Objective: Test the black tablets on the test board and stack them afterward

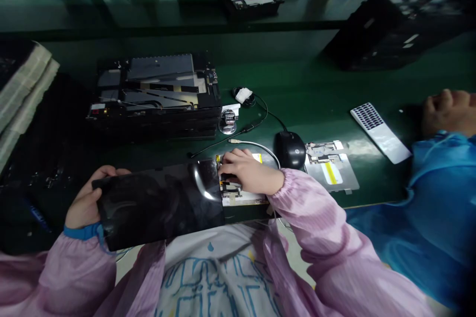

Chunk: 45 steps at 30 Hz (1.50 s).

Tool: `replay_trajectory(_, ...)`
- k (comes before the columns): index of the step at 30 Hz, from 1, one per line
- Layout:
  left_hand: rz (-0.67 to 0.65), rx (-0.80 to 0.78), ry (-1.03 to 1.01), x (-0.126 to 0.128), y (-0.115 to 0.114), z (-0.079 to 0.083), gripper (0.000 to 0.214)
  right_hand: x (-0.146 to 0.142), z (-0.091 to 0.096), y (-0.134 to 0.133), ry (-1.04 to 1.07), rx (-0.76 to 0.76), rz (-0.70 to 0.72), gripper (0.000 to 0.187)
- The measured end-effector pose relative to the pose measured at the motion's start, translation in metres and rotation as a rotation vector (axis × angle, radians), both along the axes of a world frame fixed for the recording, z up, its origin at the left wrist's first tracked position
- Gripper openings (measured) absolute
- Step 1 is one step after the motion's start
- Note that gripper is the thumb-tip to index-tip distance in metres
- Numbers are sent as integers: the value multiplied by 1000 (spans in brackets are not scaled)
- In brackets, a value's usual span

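The glossy black display panel (158,203) rests at the front of the green worktop (316,79), apparently stiff, fragile and slippery, safest held by its edges. The left hand (91,198) has a firm grip on one end; the right hand (247,171) curls over the exposed circuit board (232,198), though whether it pinches anything is hidden.

Dim, cool light from above; pale glare streaks the glossy black panel (159,203); edges bow with wide-lens distortion.
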<state>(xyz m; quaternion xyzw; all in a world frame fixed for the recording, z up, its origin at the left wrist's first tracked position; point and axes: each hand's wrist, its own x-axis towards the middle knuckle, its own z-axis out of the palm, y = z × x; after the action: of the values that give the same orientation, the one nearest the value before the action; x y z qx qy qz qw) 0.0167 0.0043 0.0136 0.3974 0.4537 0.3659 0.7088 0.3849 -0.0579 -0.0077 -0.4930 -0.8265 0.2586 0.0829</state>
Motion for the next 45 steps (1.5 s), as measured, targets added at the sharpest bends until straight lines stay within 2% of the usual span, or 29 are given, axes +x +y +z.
replay_trajectory(5, 9, -11, -1, 0, 0, 0, 38, -5, 10, 14, -133, -74, 97, 34)
replay_trajectory(11, 4, -8, 28, 2, 2, 2, 35, -9, 14, 16, -161, -124, 84, 21)
replay_trajectory(14, 8, -8, 33, 0, 2, 0, 37, -6, 12, 8, -92, -81, 4, 20)
replay_trajectory(18, -3, -14, 28, -2, 2, -1, 36, -7, 0, -20, 41, 23, -236, 11)
replay_trajectory(23, -24, -13, 9, 1, 3, 2, 35, -23, -19, -57, 206, 132, -458, 25)
replay_trajectory(27, -24, -2, 3, 1, 4, 2, 34, -38, -26, -66, 255, 235, -590, 18)
replay_trajectory(31, -30, -6, 1, -2, 3, 1, 34, -46, -29, -64, 226, 297, -630, 15)
replay_trajectory(37, 3, -43, 17, 0, 1, 4, 36, -53, -26, -61, 136, 264, -693, 17)
replay_trajectory(45, 21, -75, 42, 2, 0, 6, 37, -63, -26, -60, -16, 309, -701, 12)
